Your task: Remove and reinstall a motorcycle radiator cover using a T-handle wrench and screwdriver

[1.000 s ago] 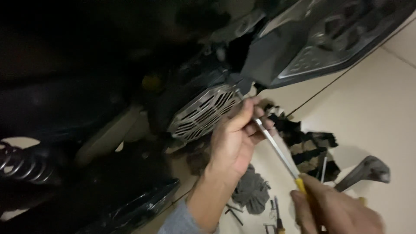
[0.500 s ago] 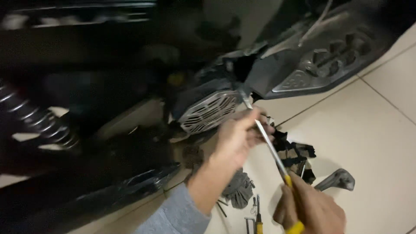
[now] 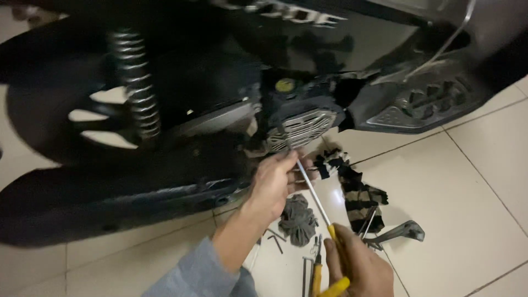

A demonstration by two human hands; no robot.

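A long screwdriver with a yellow handle runs from my right hand up to a silver ribbed grille on the side of a black scooter. My right hand grips the handle at the bottom edge of the view. My left hand pinches the steel shaft close to its tip, just below the grille. A yellow round cap sits above the grille.
A coil shock spring stands at the scooter's rear. A black-and-beige striped cloth, a grey rag, a loose metal stand, hex keys and another yellow-handled tool lie on the white tiled floor.
The view has swung left and pulled back, showing more of the scooter's rear and the spring. Both hands keep hold of the screwdriver, whose tip stays at the grille.
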